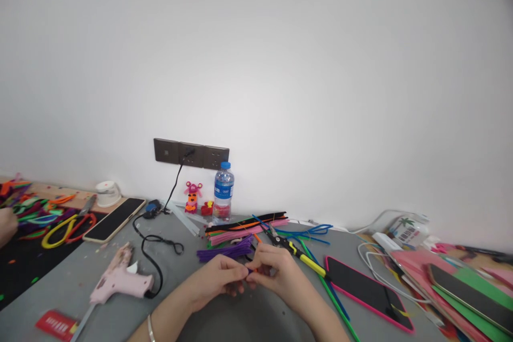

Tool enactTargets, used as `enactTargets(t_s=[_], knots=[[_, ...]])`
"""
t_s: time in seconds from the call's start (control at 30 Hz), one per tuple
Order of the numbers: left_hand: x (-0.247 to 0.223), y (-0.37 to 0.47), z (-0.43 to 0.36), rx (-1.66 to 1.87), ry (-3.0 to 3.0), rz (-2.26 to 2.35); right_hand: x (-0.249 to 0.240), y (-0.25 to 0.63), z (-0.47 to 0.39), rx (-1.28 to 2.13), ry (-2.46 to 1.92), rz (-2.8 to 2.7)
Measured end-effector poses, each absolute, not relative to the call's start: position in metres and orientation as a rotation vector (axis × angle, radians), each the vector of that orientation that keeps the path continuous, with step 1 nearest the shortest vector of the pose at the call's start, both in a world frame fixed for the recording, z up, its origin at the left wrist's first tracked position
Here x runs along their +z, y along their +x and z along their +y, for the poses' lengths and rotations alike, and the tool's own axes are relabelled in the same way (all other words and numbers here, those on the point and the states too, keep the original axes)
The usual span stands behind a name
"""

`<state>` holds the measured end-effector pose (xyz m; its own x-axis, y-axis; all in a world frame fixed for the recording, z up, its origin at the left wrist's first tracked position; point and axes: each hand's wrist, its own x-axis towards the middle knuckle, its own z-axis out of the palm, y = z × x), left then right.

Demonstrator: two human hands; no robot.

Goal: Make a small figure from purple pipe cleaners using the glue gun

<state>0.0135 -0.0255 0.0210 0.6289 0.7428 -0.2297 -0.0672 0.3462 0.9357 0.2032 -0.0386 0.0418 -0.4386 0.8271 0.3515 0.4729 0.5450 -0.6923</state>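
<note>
Low in the centre, my left hand (216, 278) and my right hand (276, 270) meet at their fingertips. Both are closed in a pinch on a small dark purple piece (250, 271) that looks like pipe cleaner; the fingers cover most of it. Just behind my left hand lies a bundle of purple pipe cleaners (224, 250). Black, orange and pink pipe cleaners (244, 231) are stacked beyond it. Pliers with yellow and black handles (300, 256) lie beside my right hand, near blue and green pipe cleaners (310, 251).
At left are a pink glue gun (122, 280), a red lighter-like packet (56, 325), a phone (115, 219), scissors (60, 232) and another person's hand (7, 224). A bottle (223, 192) and small figure (192, 197) stand behind. Right: a pink-edged tablet (366, 291), coloured sheets (425, 272).
</note>
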Motion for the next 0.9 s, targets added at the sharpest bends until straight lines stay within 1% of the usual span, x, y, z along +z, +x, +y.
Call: enactTargets(t_s=[0.17, 0.33, 0.9], knots=[[0.0217, 0.0134, -0.0246, 0.596, 1.24, 0.735, 0.0476, 0.2011, -0.0418, 0.735, -1.076, -2.083], [0.0182, 0.0158, -0.0249, 0.619, 1.25, 0.739, 0.0507, 0.2025, -0.0423, 0.773, -1.08, -2.081], [0.0239, 0.0166, -0.0265, 0.626, 1.272, 0.758, 0.0454, 0.2037, -0.0399, 0.753, -1.046, -2.088]])
